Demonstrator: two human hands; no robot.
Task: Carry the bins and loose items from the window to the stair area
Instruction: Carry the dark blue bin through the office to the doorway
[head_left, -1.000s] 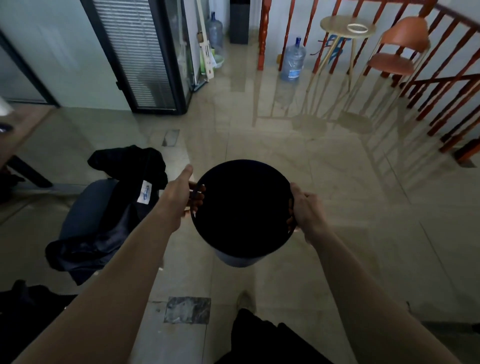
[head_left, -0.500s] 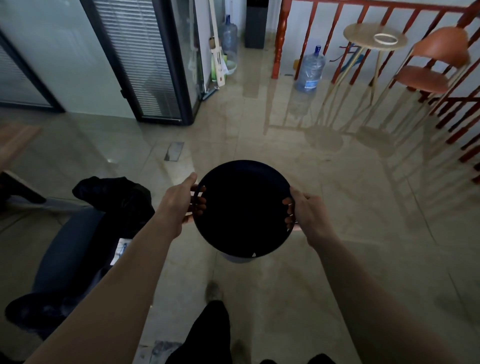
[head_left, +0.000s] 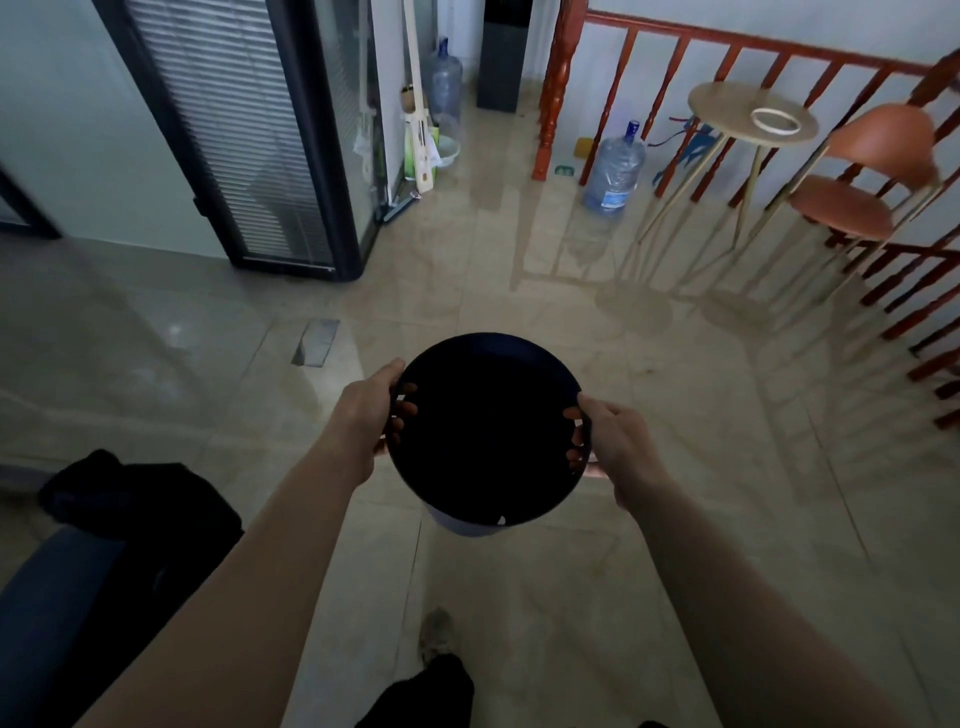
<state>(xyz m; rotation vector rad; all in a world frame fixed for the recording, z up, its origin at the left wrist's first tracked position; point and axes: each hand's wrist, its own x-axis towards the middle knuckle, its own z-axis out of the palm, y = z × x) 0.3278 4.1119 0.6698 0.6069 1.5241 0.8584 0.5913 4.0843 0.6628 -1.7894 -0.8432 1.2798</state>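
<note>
Above the glossy tiled floor (head_left: 519, 322), at the centre of the head view, a round dark bin (head_left: 488, 431) is carried in front of the person, its mouth facing up and its inside too dark to show any contents. Both hands are closed on its rim: the left hand (head_left: 371, 410) clasps the left edge with its fingertips (head_left: 408, 408) curled over into the opening, and the right hand (head_left: 615, 441) clasps the right edge in the same way. Both bare forearms reach forward from the lower corners. Below the bin, one shoe (head_left: 435, 631) and a dark trouser leg show on the tiles. At lower left, dark clothing (head_left: 140, 504) lies draped over a blue seat (head_left: 49, 608). Ahead on the left stands a dark-framed glass door with blinds (head_left: 244, 135). Farther on, a red wooden railing (head_left: 727, 47) runs across the upper right, with a large water bottle (head_left: 613, 171) standing on the floor just beside it. Near the railing stand a small round bench (head_left: 727, 111) with a white ring (head_left: 776, 120) lying on its top, and an orange chair (head_left: 862, 171) to the right of it. A second water bottle (head_left: 445, 85) stands farther back by the wall.
</note>
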